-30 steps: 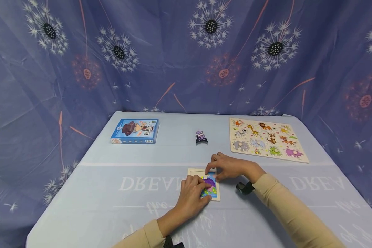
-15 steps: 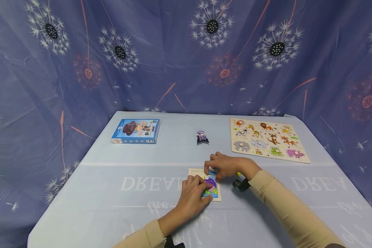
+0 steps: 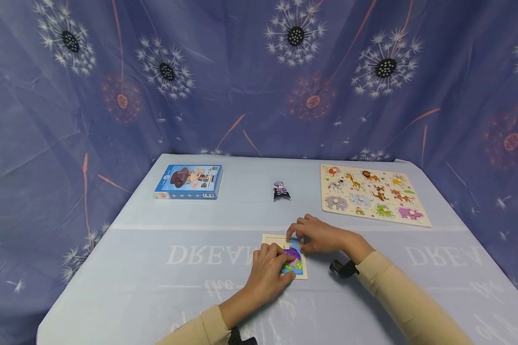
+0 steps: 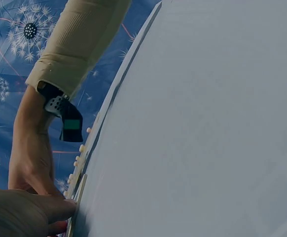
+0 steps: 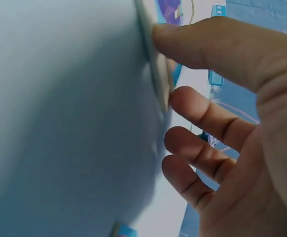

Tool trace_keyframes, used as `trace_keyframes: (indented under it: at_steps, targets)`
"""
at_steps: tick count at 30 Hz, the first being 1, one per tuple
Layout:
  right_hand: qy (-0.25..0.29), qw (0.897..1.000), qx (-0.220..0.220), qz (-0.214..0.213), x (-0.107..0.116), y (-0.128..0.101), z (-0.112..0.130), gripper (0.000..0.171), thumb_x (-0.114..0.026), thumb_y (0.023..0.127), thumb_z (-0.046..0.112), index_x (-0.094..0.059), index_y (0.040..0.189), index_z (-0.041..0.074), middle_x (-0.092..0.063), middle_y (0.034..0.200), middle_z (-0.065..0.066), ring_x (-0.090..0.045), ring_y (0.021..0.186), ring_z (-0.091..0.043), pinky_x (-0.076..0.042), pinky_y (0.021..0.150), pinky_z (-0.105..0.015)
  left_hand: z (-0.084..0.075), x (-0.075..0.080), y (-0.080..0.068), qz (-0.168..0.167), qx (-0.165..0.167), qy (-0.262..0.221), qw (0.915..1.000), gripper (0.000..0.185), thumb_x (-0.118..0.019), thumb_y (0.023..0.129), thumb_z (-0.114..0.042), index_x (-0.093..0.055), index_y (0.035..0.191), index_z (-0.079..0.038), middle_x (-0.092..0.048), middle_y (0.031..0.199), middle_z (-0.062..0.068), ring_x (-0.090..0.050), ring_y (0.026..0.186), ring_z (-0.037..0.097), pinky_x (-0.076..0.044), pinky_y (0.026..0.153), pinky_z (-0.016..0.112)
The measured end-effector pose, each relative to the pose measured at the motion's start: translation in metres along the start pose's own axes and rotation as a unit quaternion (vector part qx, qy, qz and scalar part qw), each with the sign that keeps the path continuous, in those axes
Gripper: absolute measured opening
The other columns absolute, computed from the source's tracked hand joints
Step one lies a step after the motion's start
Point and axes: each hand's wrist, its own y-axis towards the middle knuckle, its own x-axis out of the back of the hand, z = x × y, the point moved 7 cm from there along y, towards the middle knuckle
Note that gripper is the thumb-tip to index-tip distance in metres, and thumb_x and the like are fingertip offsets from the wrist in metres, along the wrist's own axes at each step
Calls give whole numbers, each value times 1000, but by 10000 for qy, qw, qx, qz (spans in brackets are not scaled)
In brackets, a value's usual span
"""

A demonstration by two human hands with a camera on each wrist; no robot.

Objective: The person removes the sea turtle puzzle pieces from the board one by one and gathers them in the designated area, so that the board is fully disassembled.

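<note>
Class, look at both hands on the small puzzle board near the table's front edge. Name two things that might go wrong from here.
1. The small puzzle board lies loose on a smooth tablecloth; the left hand only rests on it, so it may slide.
2. The right hand works a piece at the far corner; fingers hide the slot, so the piece may seat crooked.

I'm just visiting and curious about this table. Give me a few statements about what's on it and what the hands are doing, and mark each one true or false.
1. Both hands rest on the small puzzle board. True: the left hand and right hand touch it.
2. The blue box lies at the far right of the table. False: it lies far left.
3. The animal puzzle board lies far right, untouched. True.
4. The small purple figure is in the left hand. False: it stands alone beyond the hands.
</note>
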Motion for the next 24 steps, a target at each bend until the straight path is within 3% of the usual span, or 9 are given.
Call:
trace_keyframes:
  at_steps: [5, 13, 24]
  targets:
    - [175, 9992, -263, -238, -3, -7, -6, 52, -72, 79, 21, -53, 127, 20, -57, 95, 7, -41, 88, -9, -37, 78, -28, 0, 0, 0, 37, 28, -23, 10000, 32, -74, 75, -31, -72, 106, -19, -54, 102, -5, -41, 96, 14, -30, 83, 35]
    - [45, 9917, -693, -1081, -5, -22, -8, 34, -73, 78, 26, -67, 109, 16, -55, 95, 6, -42, 90, -10, -39, 79, -29, 0, 0, 0, -1, 39, 18, 10000, 32, -73, 75, -31, -72, 105, -20, -54, 102, -5, -42, 96, 14, -30, 83, 35]
    - [-64, 9854, -933, -1421, -6, -26, -3, 31, -76, 76, 29, -69, 103, 16, -57, 92, 7, -41, 88, -9, -37, 76, -28, 0, 1, -1, 22, 44, 47, 10000, 31, -72, 76, -32, -72, 105, -20, -54, 102, -5, -42, 96, 14, -30, 83, 35]
